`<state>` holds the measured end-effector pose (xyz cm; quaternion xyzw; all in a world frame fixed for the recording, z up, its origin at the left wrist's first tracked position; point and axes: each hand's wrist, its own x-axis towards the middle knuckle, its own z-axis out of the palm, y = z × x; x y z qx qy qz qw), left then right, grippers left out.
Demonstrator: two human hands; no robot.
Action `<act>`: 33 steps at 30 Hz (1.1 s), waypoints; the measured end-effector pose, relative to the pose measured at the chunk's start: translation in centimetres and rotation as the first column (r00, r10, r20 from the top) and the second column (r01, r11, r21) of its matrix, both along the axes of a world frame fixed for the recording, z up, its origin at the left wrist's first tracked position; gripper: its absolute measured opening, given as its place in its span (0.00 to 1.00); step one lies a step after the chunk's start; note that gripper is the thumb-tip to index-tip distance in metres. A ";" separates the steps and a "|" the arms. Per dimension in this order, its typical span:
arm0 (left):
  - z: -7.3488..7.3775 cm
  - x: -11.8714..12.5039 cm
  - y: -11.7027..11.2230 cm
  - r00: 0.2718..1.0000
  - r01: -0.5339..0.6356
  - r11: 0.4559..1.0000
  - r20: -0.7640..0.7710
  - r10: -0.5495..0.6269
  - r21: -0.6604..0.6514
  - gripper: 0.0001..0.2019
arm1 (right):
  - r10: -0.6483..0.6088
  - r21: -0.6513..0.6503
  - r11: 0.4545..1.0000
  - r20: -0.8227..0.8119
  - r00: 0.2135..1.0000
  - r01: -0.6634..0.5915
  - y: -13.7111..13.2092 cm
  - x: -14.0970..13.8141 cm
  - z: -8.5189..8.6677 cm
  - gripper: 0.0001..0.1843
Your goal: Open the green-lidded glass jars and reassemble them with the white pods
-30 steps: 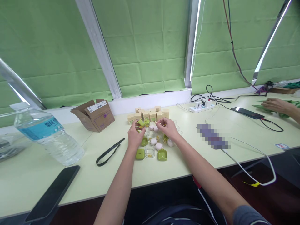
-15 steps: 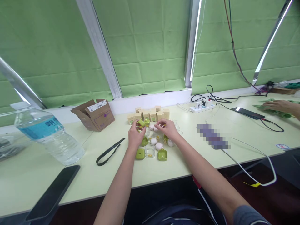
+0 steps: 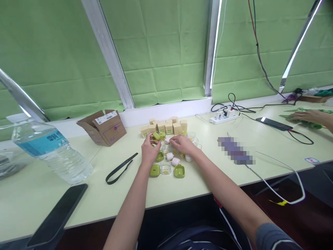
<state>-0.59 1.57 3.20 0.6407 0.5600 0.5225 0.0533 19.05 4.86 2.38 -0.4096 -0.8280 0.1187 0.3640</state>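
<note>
Head view: holding a green piece (image 3: 156, 136) in the left hand (image 3: 150, 150), slanted lengthwise down rightward (cannot tell whether gripping with the right hand (image 3: 182, 144)).

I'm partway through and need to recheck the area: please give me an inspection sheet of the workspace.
Surface: pale table, crowded between the hands.
Job's things: left hand's green piece; white pieces, clear pieces and green trays around; small boxes behind.
Clutter: bottle, black phone, black strap, brown carton.
Grippers: bare hands; left hand holds its piece; right hand has fingertips by a white piece, grip unclear.
Cables: white cable loops past the front edge; black cables near the power strip.
Surroundings: green blinds behind; another person's hand at far right.
</note>
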 end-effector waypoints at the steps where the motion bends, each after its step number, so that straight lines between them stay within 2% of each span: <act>1: 0.0 0.0 0.0 1.000 0.000 1.000 -0.001 0.000 0.000 0.21 | 0.008 -0.009 1.000 -0.005 1.000 -0.008 0.0 0.0 0.0 0.16; 8: -0.2 -0.1 0.1 1.000 -0.012 1.000 0.006 0.012 -0.022 0.22 | 0.009 -0.015 1.000 -0.049 0.999 -0.010 -0.1 0.1 0.1 0.21; 16: -0.1 -0.4 0.0 0.994 -0.101 0.993 -0.042 0.099 -0.055 0.24 | -0.011 0.017 1.000 -0.117 0.993 0.013 -0.5 0.3 0.4 0.20; 22: 0.0 -0.3 -0.1 0.998 -0.066 0.995 -0.022 0.065 -0.077 0.22 | -0.031 0.011 0.999 -0.116 0.993 0.032 -0.3 0.1 0.1 0.20; 28: 1.6 -1.6 0.7 0.993 -0.026 0.995 0.113 0.037 -0.092 0.24 | -0.042 0.017 0.999 -0.120 0.992 0.045 -0.1 0.3 -0.1 0.21; 31: 2.6 -2.9 0.7 0.996 -0.018 0.999 0.088 0.021 -0.038 0.23 | -0.044 0.018 0.999 -0.127 0.991 0.046 -0.2 0.3 0.0 0.20; 33: 3.1 -3.8 0.2 1.000 0.000 0.999 0.019 0.001 -0.055 0.23 | -0.036 0.019 0.999 -0.133 0.990 0.039 -0.3 0.2 0.1 0.19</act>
